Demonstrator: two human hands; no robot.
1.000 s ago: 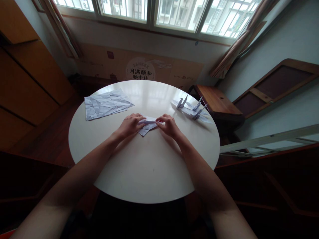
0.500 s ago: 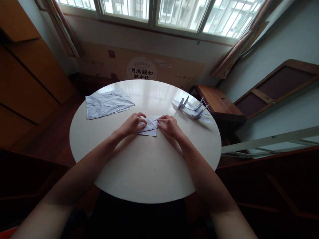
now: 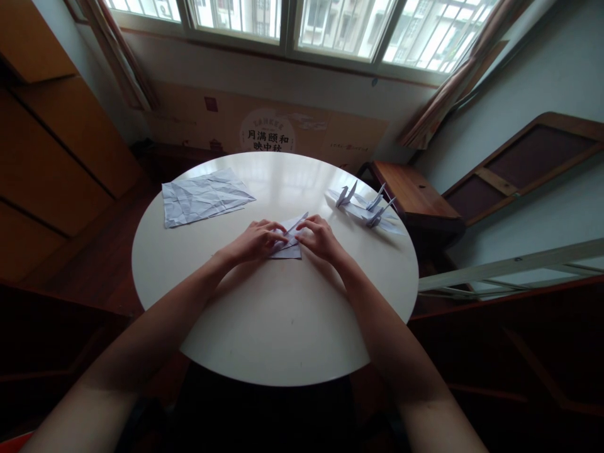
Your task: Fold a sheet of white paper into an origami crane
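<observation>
A small folded sheet of white paper (image 3: 289, 251) lies on the round white table (image 3: 283, 314) between my hands, with one flap lifted at its upper right. My left hand (image 3: 262, 239) rests on the paper's left part, its fingers pressed onto the fold and covering that side. At the right edge, my right hand (image 3: 318, 238) pinches the raised flap between thumb and fingers. Both hands are closed on the same paper.
Large creased white sheets (image 3: 205, 198) lie at the table's back left. Several folded paper cranes (image 3: 372, 204) stand at the back right. Beyond them is a wooden stool (image 3: 413, 192). An orange-brown cabinet (image 3: 56, 151) stands at the left.
My left hand has slid to the right over the paper, and the paper has shifted slightly right. A flap at the upper right now stands up more. My right hand has barely moved.
</observation>
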